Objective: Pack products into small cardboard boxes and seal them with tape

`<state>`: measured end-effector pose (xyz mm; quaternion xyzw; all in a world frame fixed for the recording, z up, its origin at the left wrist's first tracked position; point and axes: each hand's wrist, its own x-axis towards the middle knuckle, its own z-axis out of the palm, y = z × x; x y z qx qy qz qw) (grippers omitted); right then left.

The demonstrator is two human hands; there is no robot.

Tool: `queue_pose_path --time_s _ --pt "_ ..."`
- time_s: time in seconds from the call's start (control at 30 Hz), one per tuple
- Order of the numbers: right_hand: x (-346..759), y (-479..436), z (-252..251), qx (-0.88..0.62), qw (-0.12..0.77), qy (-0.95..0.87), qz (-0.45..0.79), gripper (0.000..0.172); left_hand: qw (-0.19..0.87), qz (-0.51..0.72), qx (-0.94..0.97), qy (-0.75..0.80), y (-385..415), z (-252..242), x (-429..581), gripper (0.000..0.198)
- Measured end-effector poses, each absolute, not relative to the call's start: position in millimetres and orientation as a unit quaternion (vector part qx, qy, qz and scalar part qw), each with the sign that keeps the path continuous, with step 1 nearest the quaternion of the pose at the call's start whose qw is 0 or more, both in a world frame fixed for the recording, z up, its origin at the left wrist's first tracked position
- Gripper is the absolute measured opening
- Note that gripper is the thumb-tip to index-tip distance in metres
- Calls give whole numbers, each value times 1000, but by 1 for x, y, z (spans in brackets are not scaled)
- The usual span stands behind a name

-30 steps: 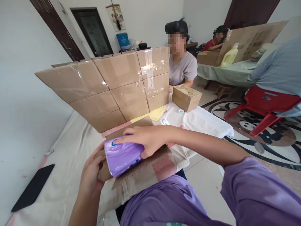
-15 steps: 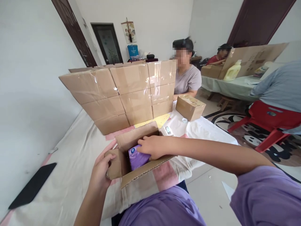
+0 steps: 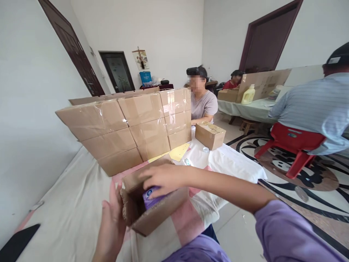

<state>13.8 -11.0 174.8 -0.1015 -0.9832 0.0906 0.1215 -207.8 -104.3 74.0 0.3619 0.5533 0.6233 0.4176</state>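
A small open cardboard box (image 3: 158, 214) sits at the near edge of the cloth-covered table (image 3: 68, 203). A purple packet (image 3: 150, 196) is inside it, partly hidden. My right hand (image 3: 160, 178) lies over the box's opening, fingers curled down onto the packet. My left hand (image 3: 113, 222) rests flat against the box's left side, fingers stretched upward.
A wall of sealed, taped cardboard boxes (image 3: 131, 127) stands behind. Another small box (image 3: 209, 134) lies farther right, in front of a seated person (image 3: 201, 103). A black phone (image 3: 16, 245) lies at the left. A red chair (image 3: 291, 143) holds another person on the right.
My right hand has pressed the purple packet deeper into the box. The left hand has shifted from gripping the flap to lying flat against the box's side. The view tilted up.
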Motion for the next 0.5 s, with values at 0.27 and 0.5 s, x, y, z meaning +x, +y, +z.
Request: queue_pose_path --time_s 0.27,0.5 --pt "102 -37 113 -299 605 -672 305 46 461 631 356 513 -94 59 -190 94" --pt "84 -42 42 -290 529 -717 348 73 440 680 335 483 -91 53 -189 86"
